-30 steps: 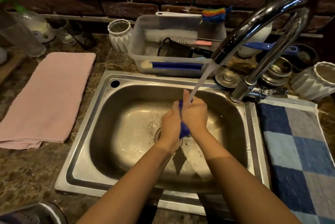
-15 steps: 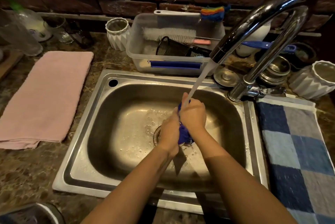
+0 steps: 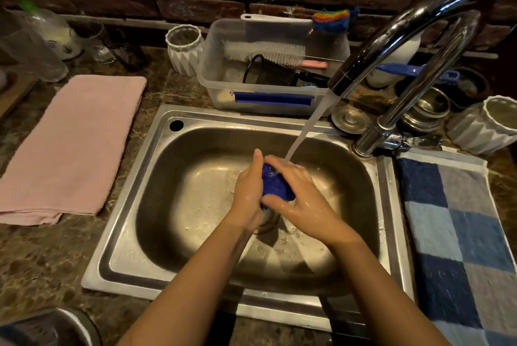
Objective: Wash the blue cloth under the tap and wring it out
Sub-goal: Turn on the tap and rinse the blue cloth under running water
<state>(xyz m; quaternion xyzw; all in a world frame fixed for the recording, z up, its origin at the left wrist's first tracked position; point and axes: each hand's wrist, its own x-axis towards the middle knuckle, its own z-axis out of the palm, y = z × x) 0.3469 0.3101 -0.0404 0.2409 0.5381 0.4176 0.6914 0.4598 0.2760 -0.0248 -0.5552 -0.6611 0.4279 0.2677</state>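
Observation:
A bunched blue cloth (image 3: 275, 186) sits between my two hands over the middle of the steel sink (image 3: 195, 133). My left hand (image 3: 249, 189) cups it from the left, fingers pointing up. From the right, my right hand (image 3: 296, 191) grips it with the thumb under the cloth and the fingers over its top. Water runs from the chrome tap (image 3: 397, 46) onto the top of the cloth and my right fingers. Most of the cloth is hidden by the hands.
A folded pink towel (image 3: 72, 147) lies left of the sink, a blue checked towel (image 3: 458, 233) on the right. Behind the sink stands a clear plastic tub (image 3: 268, 46) with brushes, flanked by white ribbed pots (image 3: 184, 49), steel bowls (image 3: 428, 110) and glassware.
My hands have parted a little, showing more of the cloth. The right hand has rolled over the cloth's top and lies flatter. The water still runs.

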